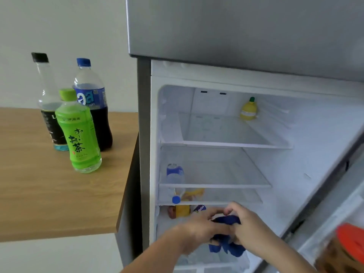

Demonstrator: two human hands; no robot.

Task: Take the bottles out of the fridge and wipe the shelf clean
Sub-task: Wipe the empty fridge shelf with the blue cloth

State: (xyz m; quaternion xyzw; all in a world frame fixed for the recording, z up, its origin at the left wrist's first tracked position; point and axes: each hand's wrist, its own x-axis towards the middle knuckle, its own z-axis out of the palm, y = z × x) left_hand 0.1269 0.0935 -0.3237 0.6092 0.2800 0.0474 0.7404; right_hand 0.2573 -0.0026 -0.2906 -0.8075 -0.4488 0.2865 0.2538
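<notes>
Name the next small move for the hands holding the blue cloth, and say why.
Probably raise the blue cloth to the top shelf and start wiping its bare left part. The left hand and right hand both grip the cloth, three bottles stand on the table, and only a small yellow bottle sits at that shelf's back right.

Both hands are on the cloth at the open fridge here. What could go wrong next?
1. A yellow lemon-shaped bottle stands on the top shelf and a clear blue-capped bottle sits lower left; wiping could knock them or miss patches.
2. Left hand and right hand both grip the dark blue cloth, leaving none free to steady anything.
</notes>
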